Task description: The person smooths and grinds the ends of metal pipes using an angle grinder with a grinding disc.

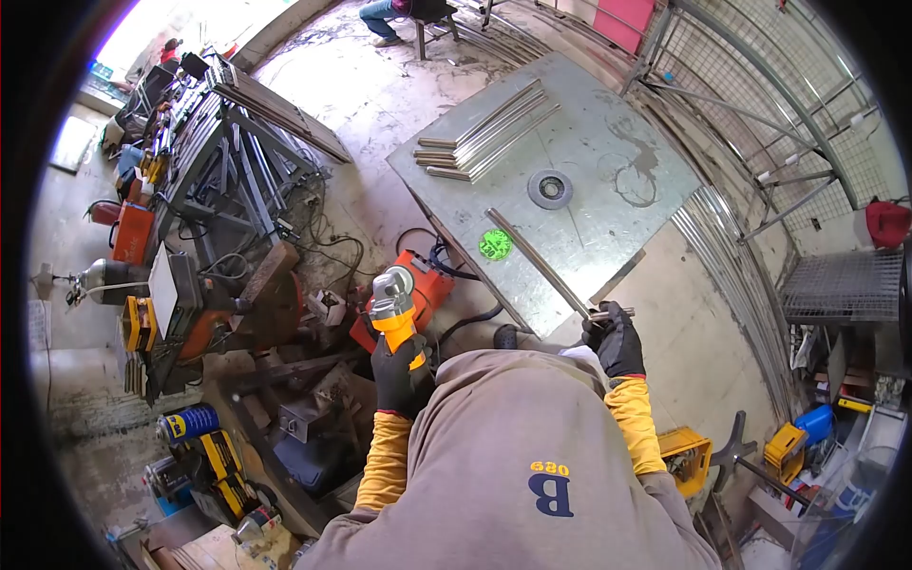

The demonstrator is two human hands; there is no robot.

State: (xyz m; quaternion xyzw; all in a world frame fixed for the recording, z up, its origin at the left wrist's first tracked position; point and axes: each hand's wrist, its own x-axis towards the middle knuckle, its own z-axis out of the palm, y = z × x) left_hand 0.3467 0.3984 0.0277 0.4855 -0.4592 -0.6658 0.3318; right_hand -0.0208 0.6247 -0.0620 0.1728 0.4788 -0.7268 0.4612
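Observation:
My left hand (399, 374), in a black glove, is closed around the yellow body of an angle grinder (393, 313), whose metal head points away from me. In my right hand (616, 344), also gloved in black, is the near end of a metal bar (540, 263). This bar reaches over the near edge of the metal table (598, 123). Beside it on the tabletop lies a round green disc (495, 244). A grey grinding disc (550, 189) rests farther back, near several bent metal bars (484, 128).
An orange machine (429, 293) with cables stands left of the table. Farther left is a rack (237, 142) loaded with metal pieces. A seated person (380, 19) is partly visible at the top. Yellow crates (686, 456) stand at the lower right.

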